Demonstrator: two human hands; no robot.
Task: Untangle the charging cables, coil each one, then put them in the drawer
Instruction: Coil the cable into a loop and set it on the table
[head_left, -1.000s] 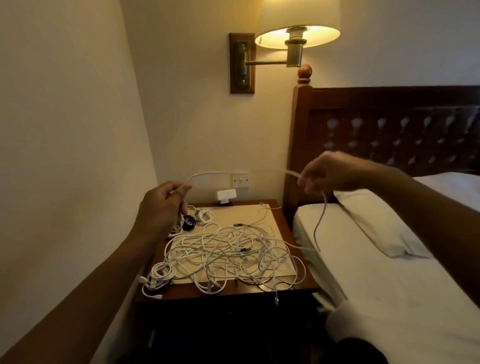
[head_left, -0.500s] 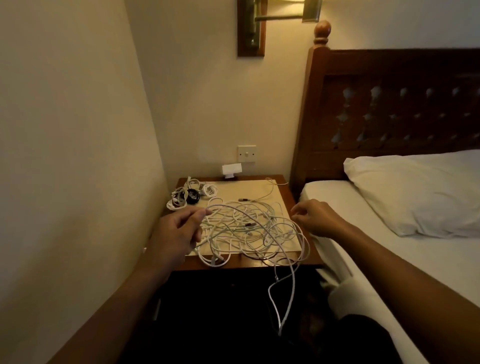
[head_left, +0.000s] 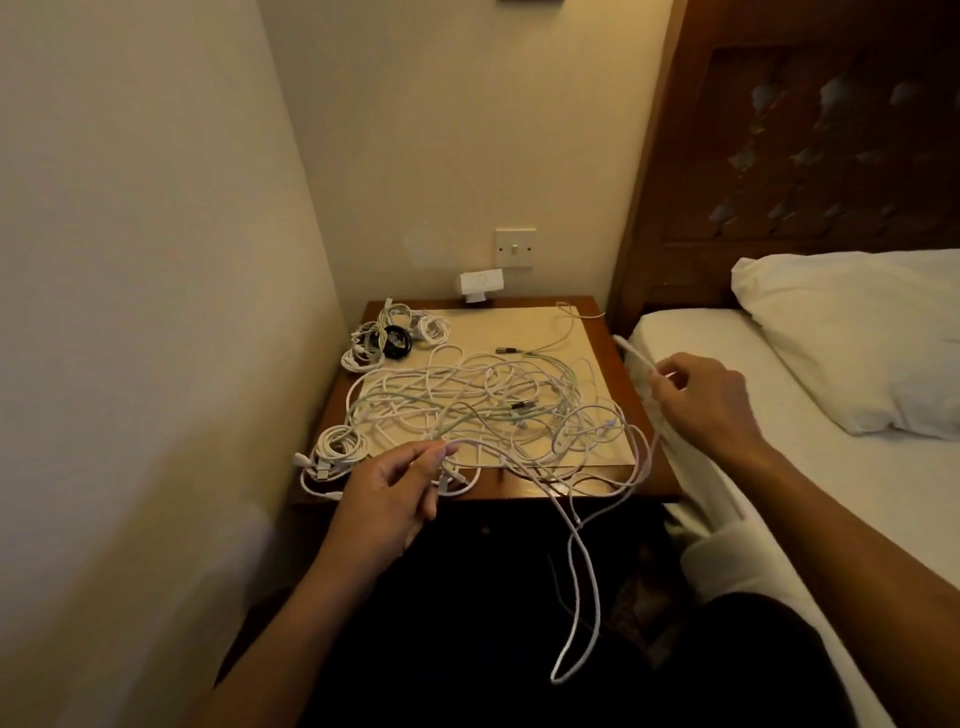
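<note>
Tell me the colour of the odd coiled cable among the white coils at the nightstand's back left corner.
The coiled cable is black; the head view shows it.

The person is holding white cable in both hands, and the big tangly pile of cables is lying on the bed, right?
Almost. The left hand and right hand do hold white cable, but the tangled pile lies on the bedside table, not on the bed. The head view shows it.
</note>
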